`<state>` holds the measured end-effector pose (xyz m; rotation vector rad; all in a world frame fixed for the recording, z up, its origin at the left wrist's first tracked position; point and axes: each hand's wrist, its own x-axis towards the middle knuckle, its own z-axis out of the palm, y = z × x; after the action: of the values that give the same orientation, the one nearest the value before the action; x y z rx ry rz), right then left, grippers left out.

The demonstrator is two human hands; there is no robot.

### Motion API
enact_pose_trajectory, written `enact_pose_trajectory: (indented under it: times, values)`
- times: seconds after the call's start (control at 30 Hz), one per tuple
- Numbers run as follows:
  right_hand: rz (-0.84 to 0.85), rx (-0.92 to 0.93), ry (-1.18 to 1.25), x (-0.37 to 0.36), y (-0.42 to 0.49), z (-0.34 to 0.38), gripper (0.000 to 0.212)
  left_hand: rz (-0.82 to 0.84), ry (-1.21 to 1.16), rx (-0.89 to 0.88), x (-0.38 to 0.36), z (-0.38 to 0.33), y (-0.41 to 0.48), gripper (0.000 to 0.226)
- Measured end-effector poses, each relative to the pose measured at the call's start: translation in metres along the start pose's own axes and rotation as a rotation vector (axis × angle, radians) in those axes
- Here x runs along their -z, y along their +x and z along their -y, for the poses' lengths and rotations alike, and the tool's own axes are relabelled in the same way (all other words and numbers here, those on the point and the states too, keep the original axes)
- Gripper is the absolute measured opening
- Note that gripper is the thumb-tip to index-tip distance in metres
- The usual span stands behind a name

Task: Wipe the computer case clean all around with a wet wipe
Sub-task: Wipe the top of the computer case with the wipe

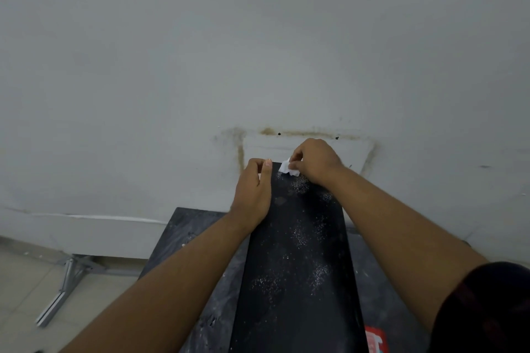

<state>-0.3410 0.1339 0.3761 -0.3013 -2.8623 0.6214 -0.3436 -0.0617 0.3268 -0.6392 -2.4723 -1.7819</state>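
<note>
A tall black computer case (pixel 295 266) stands on a dark table, its top panel speckled with white dust. My left hand (pixel 253 192) grips the case's far left top corner, thumb up along the edge. My right hand (pixel 315 160) pinches a small crumpled white wet wipe (pixel 288 167) and holds it against the far edge of the top panel. Both forearms reach forward over the case.
The dark marbled table (pixel 183 235) stands against a grey wall (pixel 258 51) with brown stains. A red and white packet (pixel 374 339) lies at the case's lower right. A metal stand leg (pixel 63 286) lies on the tiled floor at the left.
</note>
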Motion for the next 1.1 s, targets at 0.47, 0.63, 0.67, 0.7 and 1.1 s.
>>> enact_pose_trajectory:
  times: [0.47,0.63,0.67,0.7,1.1]
  values:
    - [0.007,-0.011,0.090,-0.014,0.002,-0.004,0.003,0.044,-0.108,0.075,0.000,0.003,-0.001,0.041]
    - [0.074,0.049,0.106,-0.016,0.002,0.004,0.004,0.038,-0.133,0.076,-0.001,0.006,0.000,0.049]
    - [0.044,0.022,0.079,-0.017,0.002,0.006,0.009,0.038,-0.135,0.080,0.000,0.005,-0.001,0.050]
    - [0.005,-0.024,0.044,-0.019,0.003,0.006,0.014,0.037,-0.133,0.086,0.000,0.005,-0.001,0.050]
    - [0.052,0.072,0.134,-0.021,0.001,0.017,0.005,0.022,-0.115,0.123,0.002,0.003,-0.005,0.061]
